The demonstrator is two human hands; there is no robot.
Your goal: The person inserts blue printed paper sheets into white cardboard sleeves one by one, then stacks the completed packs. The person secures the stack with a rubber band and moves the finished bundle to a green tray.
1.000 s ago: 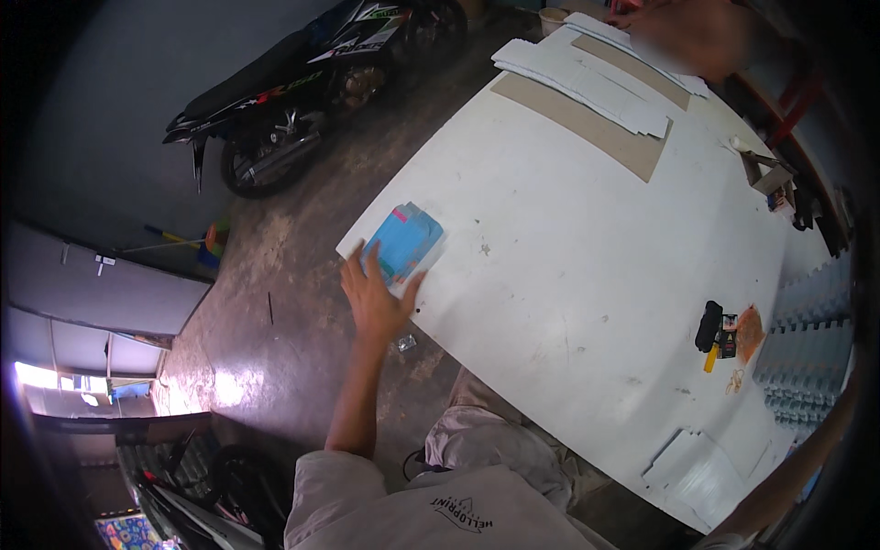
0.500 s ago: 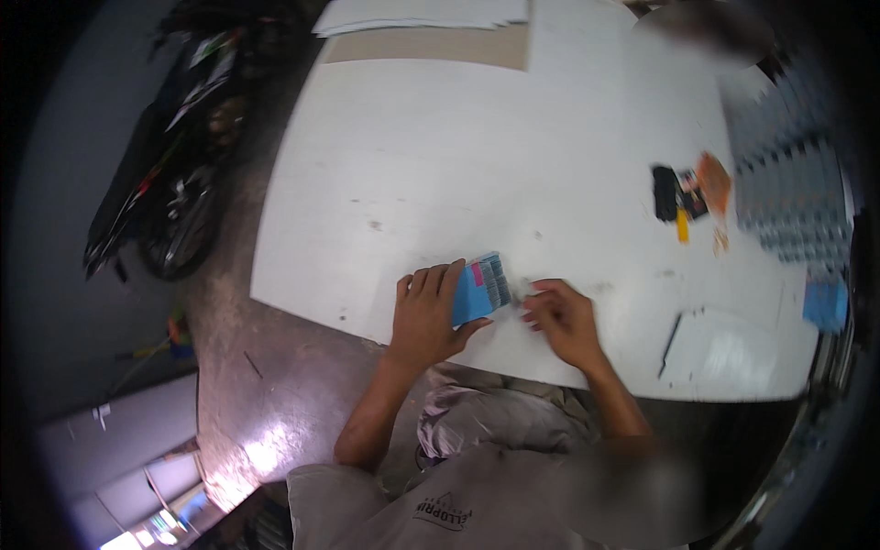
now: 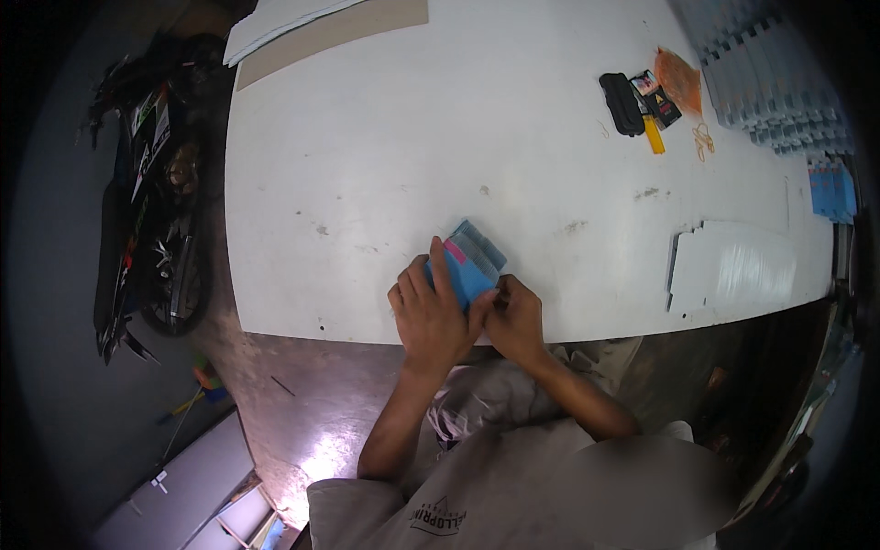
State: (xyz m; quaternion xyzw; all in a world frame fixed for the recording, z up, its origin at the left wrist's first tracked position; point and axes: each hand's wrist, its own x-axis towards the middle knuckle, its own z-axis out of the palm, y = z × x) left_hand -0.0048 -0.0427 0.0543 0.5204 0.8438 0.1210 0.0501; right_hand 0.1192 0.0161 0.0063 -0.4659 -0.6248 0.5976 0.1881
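A blue bundle [image 3: 472,275] with a pink label and a ridged grey-blue edge, like a stack of thin folded pieces, is held tilted just above or on the white table [image 3: 367,147]; I cannot tell which. My left hand [image 3: 427,316] wraps round its left side, the index finger stretched along the face and the thumb at the near end. At the near right corner, my right hand [image 3: 515,321] has its fingers bent and pressed together against the bundle. Its fingertips are partly hidden.
To the right lie a black case [image 3: 623,104], a yellow tool [image 3: 654,135], an orange plastic bag [image 3: 678,81], rubber bands [image 3: 703,142] and white sheets [image 3: 733,266]. Grey-blue stacks [image 3: 779,78] and blue bundles [image 3: 831,190] line the right edge. A motorbike [image 3: 151,192] stands left.
My right hand has come in from the right and now meets the bundle's near corner. The bundle has turned a little in my left hand. The head view has shifted.
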